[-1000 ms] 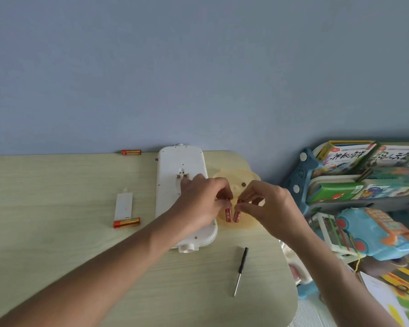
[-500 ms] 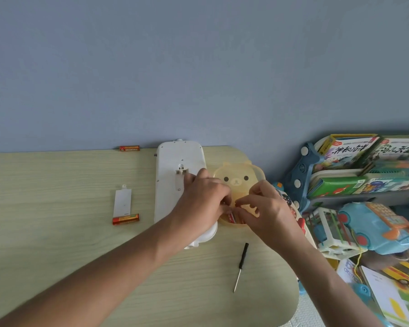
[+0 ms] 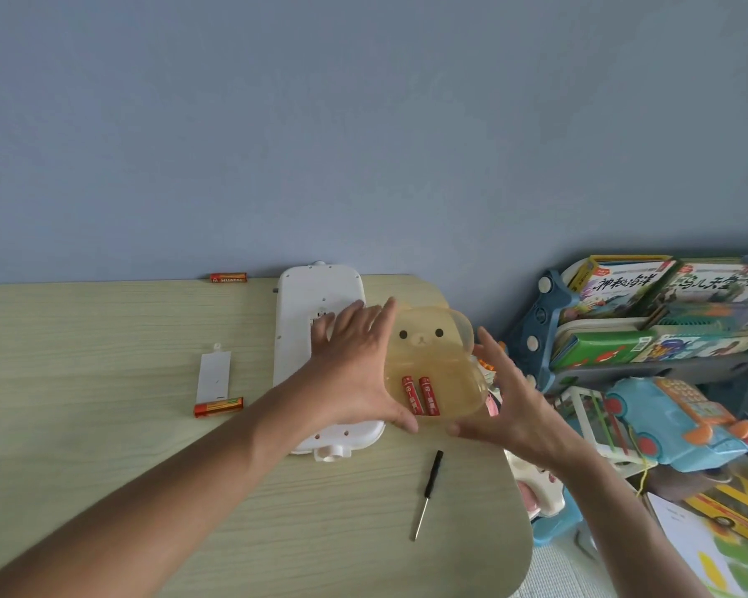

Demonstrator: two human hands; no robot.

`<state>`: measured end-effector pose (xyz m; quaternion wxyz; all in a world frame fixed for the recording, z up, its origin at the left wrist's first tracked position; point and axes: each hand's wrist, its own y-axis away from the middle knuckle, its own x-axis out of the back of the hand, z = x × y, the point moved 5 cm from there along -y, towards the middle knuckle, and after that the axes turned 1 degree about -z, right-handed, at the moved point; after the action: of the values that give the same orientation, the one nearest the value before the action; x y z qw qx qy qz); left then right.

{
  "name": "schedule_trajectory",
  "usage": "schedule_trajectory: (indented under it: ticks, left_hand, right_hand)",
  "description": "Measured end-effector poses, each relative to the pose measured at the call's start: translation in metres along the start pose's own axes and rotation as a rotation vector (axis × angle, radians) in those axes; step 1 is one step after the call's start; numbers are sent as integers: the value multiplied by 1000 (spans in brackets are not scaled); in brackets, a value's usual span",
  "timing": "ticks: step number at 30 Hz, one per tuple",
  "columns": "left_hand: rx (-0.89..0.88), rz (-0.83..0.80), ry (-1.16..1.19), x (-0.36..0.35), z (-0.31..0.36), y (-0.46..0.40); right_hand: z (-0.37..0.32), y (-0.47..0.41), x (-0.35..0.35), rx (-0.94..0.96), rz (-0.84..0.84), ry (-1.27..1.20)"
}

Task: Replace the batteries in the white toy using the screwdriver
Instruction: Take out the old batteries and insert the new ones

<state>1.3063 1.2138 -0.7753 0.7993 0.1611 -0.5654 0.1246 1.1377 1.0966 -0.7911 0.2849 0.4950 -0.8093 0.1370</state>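
Note:
The white toy (image 3: 296,338) lies face down on the table, its long body running away from me. To its right sits a translucent yellow bear-face box (image 3: 432,351) with two red batteries (image 3: 419,394) lying inside. My left hand (image 3: 355,364) is spread over the toy and against the box's left side. My right hand (image 3: 514,403) is spread at the box's right side. Both hands have fingers apart and hold nothing. The small black-handled screwdriver (image 3: 428,494) lies on the table near me. The white battery cover (image 3: 213,373) lies left of the toy.
An orange battery (image 3: 218,407) rests by the cover, another orange battery (image 3: 228,277) at the table's far edge. The wooden table (image 3: 104,446) ends at a rounded right edge. Beyond it stand a book rack (image 3: 648,321) and a blue toy phone (image 3: 683,420) on the floor.
Both hands put the two red batteries down into the bear box, let go and opened out to the box's sides.

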Motion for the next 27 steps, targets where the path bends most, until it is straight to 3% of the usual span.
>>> schedule_trajectory:
  ticks: [3,17,23,27]
  left_hand:
    - [3,-25,8,-2,3,-2]
    - [-237,188,244,11,9,2]
    - [-327,152,209,6,14,5]
    - [-324,117,235,0,13,2]
  right_hand:
    - [5,-7,-3,65,35,-25]
    - [23,-20,1,-43,194,-20]
    - [27,-12,-2,-46,293,17]
    - [30,-6,-2,-64,215,-18]
